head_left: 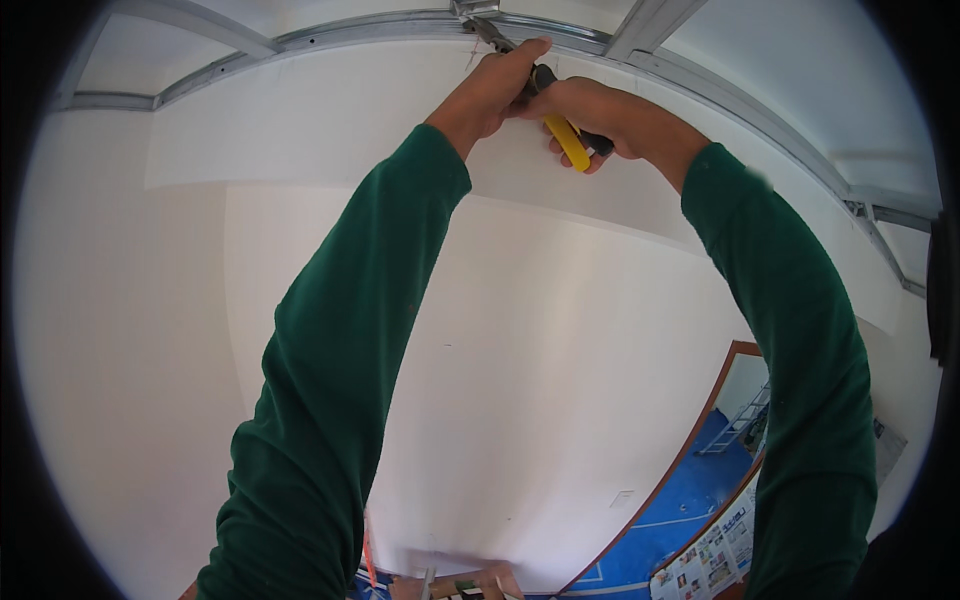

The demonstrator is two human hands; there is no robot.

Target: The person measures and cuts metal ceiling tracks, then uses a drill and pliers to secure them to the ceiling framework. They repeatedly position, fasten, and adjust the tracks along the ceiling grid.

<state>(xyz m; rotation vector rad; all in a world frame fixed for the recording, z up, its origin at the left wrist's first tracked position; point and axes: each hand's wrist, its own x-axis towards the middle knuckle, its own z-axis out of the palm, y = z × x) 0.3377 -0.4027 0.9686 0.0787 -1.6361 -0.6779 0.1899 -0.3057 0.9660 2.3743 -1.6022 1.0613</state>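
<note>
Both my arms, in green sleeves, reach up to the ceiling frame. My right hand (592,108) is closed round the yellow and black handles of tin snips (568,143). Their grey jaws point up and to the left, against a metal ceiling channel (420,26) near a small bracket (475,9). My left hand (496,88) is closed round the snips nearer the jaws, its thumb stretched along them. The hands hide part of the tool. Whether the jaws bite on metal is too small to tell.
Metal cross members (652,25) run off the channel. A white wall (480,380) stands below it. At lower right, a brown-framed doorway (735,347) shows blue floor covering (670,505) and a ladder (740,420). A newspaper-covered panel (708,540) stands beside it. Several items lie at the bottom edge.
</note>
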